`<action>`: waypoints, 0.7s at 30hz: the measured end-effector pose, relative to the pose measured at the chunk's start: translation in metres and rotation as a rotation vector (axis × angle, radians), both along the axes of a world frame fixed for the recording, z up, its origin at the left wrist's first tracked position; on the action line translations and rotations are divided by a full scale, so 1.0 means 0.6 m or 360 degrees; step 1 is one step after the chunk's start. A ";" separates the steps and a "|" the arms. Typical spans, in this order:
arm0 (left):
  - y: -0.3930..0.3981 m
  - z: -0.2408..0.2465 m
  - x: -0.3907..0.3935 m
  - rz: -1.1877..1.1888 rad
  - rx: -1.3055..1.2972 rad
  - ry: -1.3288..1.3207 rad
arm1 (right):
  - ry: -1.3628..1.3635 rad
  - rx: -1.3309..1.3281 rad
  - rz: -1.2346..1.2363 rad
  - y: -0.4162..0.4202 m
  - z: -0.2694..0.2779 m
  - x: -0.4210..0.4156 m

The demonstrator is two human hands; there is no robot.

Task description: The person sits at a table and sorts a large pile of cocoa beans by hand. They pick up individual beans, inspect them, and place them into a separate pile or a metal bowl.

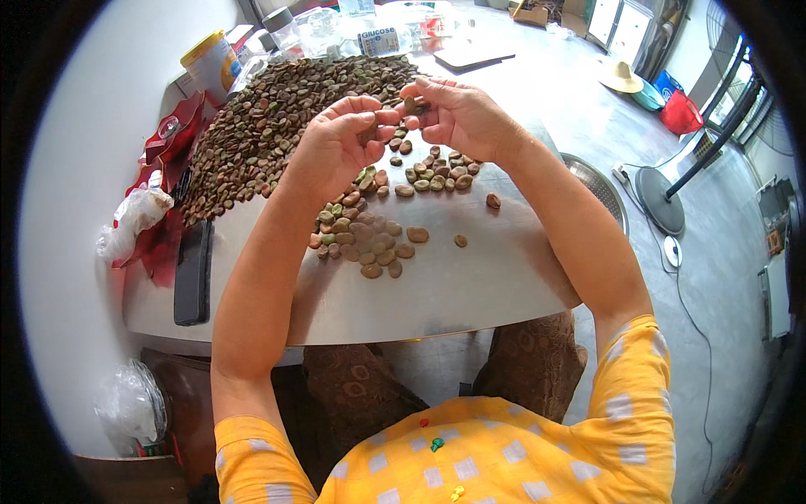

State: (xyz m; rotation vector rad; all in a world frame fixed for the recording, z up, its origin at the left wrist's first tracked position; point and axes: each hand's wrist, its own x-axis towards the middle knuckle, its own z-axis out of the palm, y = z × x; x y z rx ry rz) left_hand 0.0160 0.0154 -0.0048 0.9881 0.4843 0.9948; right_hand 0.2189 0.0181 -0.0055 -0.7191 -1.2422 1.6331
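Both my hands are raised over the metal tabletop, fingertips close together. My left hand pinches a brown broad bean between thumb and fingers. In the fingers of my right hand is a darker broad bean, partly hidden by the fingertips. A large heap of dried broad beans spreads behind and left of my left hand. Below my hands lie a loose group of beans and a smaller cluster. Single beans, such as a reddish one, lie apart to the right.
A black phone-like object lies by the left edge, near red packaging and a plastic bag. Plastic bottles and a yellow-lidded tub stand behind the heap. A perforated metal basin and a fan base are right.
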 end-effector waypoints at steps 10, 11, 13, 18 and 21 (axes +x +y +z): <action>-0.011 -0.038 0.028 0.0543 0.1493 0.1869 | -0.1982 0.1393 -0.0361 0.004 -0.032 -0.030; -0.010 -0.042 0.030 0.0556 0.1557 0.1960 | -0.2114 0.1462 -0.0329 0.004 -0.030 -0.031; -0.016 -0.041 0.034 0.0587 0.1682 0.2153 | -0.2231 0.1559 -0.0314 0.002 -0.030 -0.033; -0.012 -0.043 0.034 0.0566 0.1801 0.2187 | -0.2222 0.1594 -0.0353 -0.002 -0.033 -0.036; -0.013 -0.042 0.036 0.0562 0.1817 0.2238 | -0.2268 0.1634 -0.0421 0.008 -0.044 -0.037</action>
